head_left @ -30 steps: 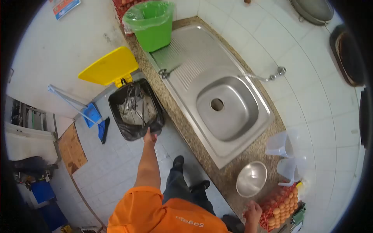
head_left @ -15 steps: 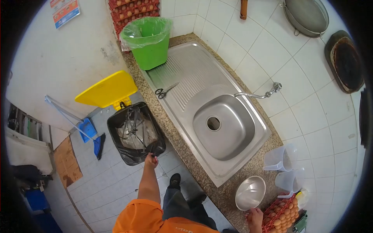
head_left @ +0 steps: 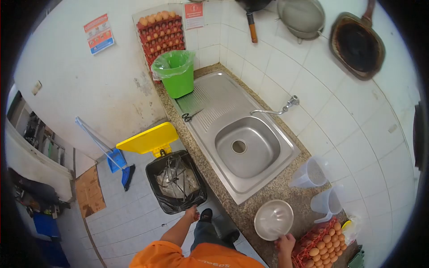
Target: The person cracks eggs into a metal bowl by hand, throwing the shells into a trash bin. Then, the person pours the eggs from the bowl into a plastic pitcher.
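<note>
My left hand (head_left: 192,214) is at the near rim of the black-lined trash bin (head_left: 177,182), its fingers closed against the bag's edge. The bin's yellow lid (head_left: 148,139) stands open, and crumpled plastic and dark strips lie inside. Over the counter, my right hand (head_left: 285,244) has its fingers at the lower rim of a metal bowl (head_left: 273,219); whether they grip it is hard to make out. Red trays of eggs (head_left: 325,245) sit just right of that hand.
Beyond the bowl is a steel sink (head_left: 248,145) with a tap (head_left: 286,106). Scissors (head_left: 190,117) lie near a green bin (head_left: 178,82). Two plastic jugs (head_left: 327,201) stand on the right. A broom (head_left: 127,176) and dustpan (head_left: 117,160) are on the floor.
The view has tilted up, showing more of the wall and hanging pans. My right hand has come up to the bowl's rim. My left hand stays by the bin's edge.
</note>
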Tool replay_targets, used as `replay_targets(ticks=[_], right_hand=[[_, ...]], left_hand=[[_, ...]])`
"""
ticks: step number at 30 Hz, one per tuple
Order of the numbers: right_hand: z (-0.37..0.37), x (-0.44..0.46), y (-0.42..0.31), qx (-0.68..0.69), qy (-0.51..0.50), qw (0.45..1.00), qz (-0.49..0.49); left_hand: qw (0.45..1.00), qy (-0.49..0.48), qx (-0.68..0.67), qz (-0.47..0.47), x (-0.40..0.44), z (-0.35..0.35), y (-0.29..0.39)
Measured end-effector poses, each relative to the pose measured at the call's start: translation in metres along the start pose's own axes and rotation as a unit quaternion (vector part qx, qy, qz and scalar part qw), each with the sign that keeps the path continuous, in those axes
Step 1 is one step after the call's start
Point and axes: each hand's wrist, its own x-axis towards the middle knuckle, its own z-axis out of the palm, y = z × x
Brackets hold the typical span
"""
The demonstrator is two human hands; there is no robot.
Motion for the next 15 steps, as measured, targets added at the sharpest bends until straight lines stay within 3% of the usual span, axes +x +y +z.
replay_targets(ticks=[1,4,6,10,11,12,13,14,15], right_hand=[[0.002,0.004,-0.004,-0.001,-0.017,1.000,-0.005],[0.002,-0.024,-0.036,0.057,-0.021,0.998,0.002],[-0.012,-0.041,-0.034,0.119,-0.019,0.993,-0.020],[-0.032,-0.045,0.008,0.229,-0.056,0.965,-0.117],[-0.033,-0.040,0.015,0.233,-0.106,0.950,-0.177],[-0.028,-0.039,0.012,0.133,-0.067,0.957,-0.250],[-0.022,-0.043,-0.009,-0.046,0.040,0.899,-0.433],[-0.017,-0.061,-0.036,0.168,-0.105,0.937,-0.289],[-0.017,-0.073,-0.060,0.160,-0.122,0.930,-0.309]], left_hand=[[0.999,-0.028,0.028,0.018,-0.021,0.007,-0.006],[0.959,-0.269,-0.071,0.044,-0.118,0.025,-0.020],[0.940,-0.336,-0.043,0.022,-0.214,0.050,-0.006],[0.897,-0.428,0.058,0.089,-0.324,0.121,0.003],[0.885,-0.414,0.154,0.148,-0.338,0.140,0.003],[0.855,-0.437,0.218,0.173,-0.333,0.157,0.002],[0.819,-0.499,0.214,0.184,-0.322,0.176,-0.002],[0.851,-0.478,0.173,0.134,-0.336,0.202,-0.005],[0.850,-0.486,0.157,0.126,-0.363,0.225,-0.006]])
